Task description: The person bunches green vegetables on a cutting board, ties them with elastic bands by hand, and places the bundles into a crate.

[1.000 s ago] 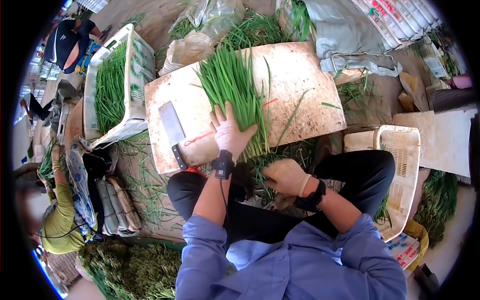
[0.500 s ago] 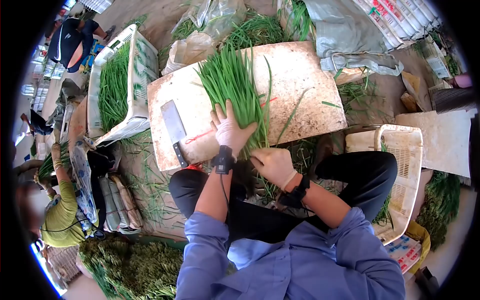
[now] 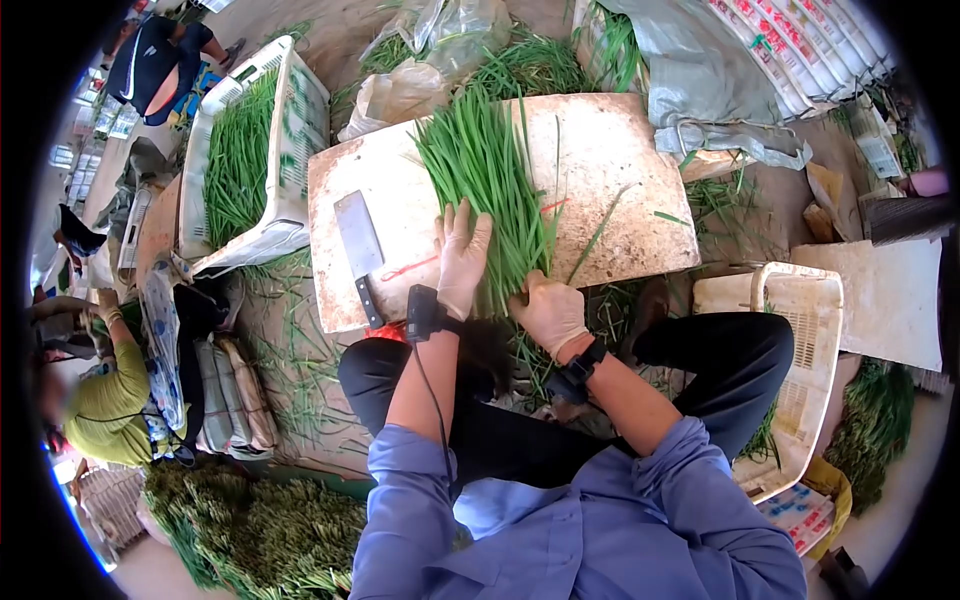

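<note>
A bunch of garlic chives [image 3: 485,190] lies lengthwise across a stained white board [image 3: 630,180], its cut ends towards me. My left hand [image 3: 462,258], in a thin pale glove, rests along the bunch's left side with fingers stretched out; its thumb is hidden. My right hand [image 3: 553,312], gloved too, has its fingers curled at the lower right end of the bunch, closed on the stalks there. Left of the bunch lies a cleaver [image 3: 358,238] with a black handle. A red tie [image 3: 410,267] lies between cleaver and bunch, and a loose leaf [image 3: 600,230] lies on the right.
A white crate [image 3: 290,150] of chives stands at the left, another crate [image 3: 810,370] at the right. Darker bundled greens [image 3: 270,525] lie at lower left. Plastic bags [image 3: 440,45] and a grey sheet [image 3: 700,70] are behind the board. A co-worker [image 3: 110,400] sits at far left.
My left hand has turned and slid from on top of the bunch to its left side. My right hand has risen slightly against the lower stalks. The whole view has shifted a little.
</note>
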The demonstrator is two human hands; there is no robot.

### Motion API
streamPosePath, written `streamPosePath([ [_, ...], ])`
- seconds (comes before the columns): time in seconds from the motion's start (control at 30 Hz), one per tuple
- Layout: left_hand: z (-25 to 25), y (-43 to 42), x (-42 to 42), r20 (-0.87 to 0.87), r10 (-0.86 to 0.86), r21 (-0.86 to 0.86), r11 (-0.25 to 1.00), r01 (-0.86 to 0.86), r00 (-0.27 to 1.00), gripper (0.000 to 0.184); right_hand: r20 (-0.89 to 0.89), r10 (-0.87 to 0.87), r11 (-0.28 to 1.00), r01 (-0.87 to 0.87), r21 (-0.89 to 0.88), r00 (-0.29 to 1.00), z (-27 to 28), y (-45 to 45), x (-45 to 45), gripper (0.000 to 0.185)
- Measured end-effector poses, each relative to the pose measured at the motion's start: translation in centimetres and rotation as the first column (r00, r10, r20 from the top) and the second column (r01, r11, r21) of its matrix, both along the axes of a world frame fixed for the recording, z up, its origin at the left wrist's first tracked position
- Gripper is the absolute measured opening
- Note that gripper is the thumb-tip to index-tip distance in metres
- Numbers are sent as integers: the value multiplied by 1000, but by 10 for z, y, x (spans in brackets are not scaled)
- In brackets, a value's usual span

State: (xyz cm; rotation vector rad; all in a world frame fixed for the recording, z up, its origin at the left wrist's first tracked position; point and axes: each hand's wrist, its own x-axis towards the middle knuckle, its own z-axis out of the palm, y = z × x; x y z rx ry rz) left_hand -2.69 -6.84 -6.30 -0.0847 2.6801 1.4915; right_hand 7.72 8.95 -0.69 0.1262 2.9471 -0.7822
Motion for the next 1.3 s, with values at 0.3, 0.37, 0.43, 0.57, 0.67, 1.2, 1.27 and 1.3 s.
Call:
streamPosePath([
  [0.3,15,2,0,-24,-7,52,999,8,1000,89,62,57,963,-38,-267,996,2,16,-9,19],
  [0.37,21,5,1,-9,0,15,1000,0,1000,96,105,33,901,16,-434,994,4,21,-8,19],
  [0.43,23,6,1,-25,-3,-26,1000,2,1000,108,108,23,834,41,-551,994,10,24,-6,18],
  [0.57,27,11,4,-41,-24,-144,989,18,999,118,106,85,760,4,-649,991,32,29,6,14],
  [0.67,31,15,5,-20,-35,-260,965,28,999,117,68,349,723,-222,-654,935,33,40,24,15],
  [1.2,16,17,7,-136,19,-146,988,-39,991,99,-46,-30,936,12,-353,999,17,77,-12,21],
  [1.27,5,13,7,-181,29,-101,994,-48,983,93,-73,-65,936,35,-351,995,8,67,-23,20],
  [1.3,1,12,8,-197,32,-69,996,-47,980,92,-194,-40,948,-25,-318,980,8,60,-25,25],
])
